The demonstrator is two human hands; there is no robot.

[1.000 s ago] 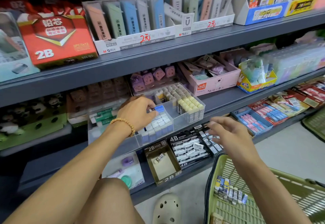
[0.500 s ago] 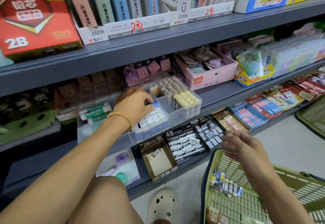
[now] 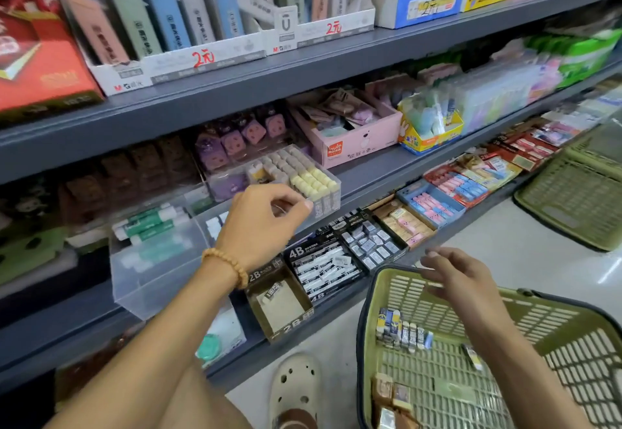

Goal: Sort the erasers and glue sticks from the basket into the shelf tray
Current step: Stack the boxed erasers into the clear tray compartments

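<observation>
A clear shelf tray has compartments: green-and-white glue sticks at left, white erasers in the middle, yellow-topped erasers at right. My left hand hovers just above the middle compartment with fingers loosely curled, and I see nothing in it. My right hand reaches with straight fingers over the far rim of the green basket on the floor. A row of small blue-and-white erasers stands inside the basket. A loose small item and brown packets lie there too.
Black 4B eraser boxes and a brown 2B box sit on the lower shelf under my left hand. A second green basket stands at the right. My knee and a white clog are beside the basket.
My left hand has lifted off the white erasers in the tray and moved right. My right hand has dropped from the shelf edge to the basket's rim. The view has shifted.
</observation>
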